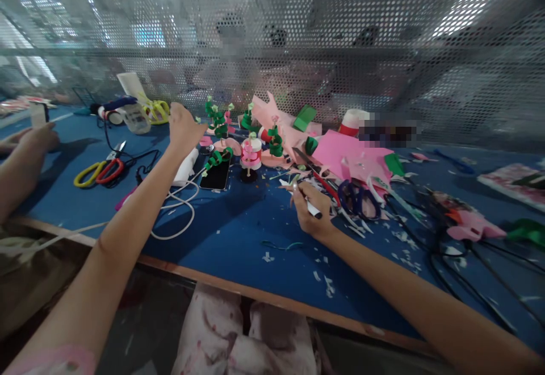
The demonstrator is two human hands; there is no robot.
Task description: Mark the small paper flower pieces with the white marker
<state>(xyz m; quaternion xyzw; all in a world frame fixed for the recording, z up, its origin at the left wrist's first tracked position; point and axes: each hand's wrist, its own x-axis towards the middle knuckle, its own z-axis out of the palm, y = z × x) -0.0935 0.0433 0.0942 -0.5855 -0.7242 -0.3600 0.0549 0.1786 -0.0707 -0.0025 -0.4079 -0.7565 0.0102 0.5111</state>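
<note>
My right hand [314,207] is closed around a white pen-like stick with a black end [314,210], beside a heap of paper scraps. My left hand [185,128] is raised over the back of the table, fingers curled; whatever they may hold is hidden. Near it are yellow-handled scissors [159,112] and several small trees of curled green paper [218,122] on thin sticks. A pink paper spiral [248,150] stands on a round black base [248,175]. Another green paper spiral [275,141] stands to its right. One green spiral lies across a dark phone [215,177].
Pink paper sheets [340,150] and purple-handled scissors [360,200] lie right of centre. Scissors with yellow and red handles [100,171], a white cable [193,210] and a clear cup [137,118] are leftward. Another person's hand [40,136] holds something at far left. A perforated metal screen [272,51] rises behind.
</note>
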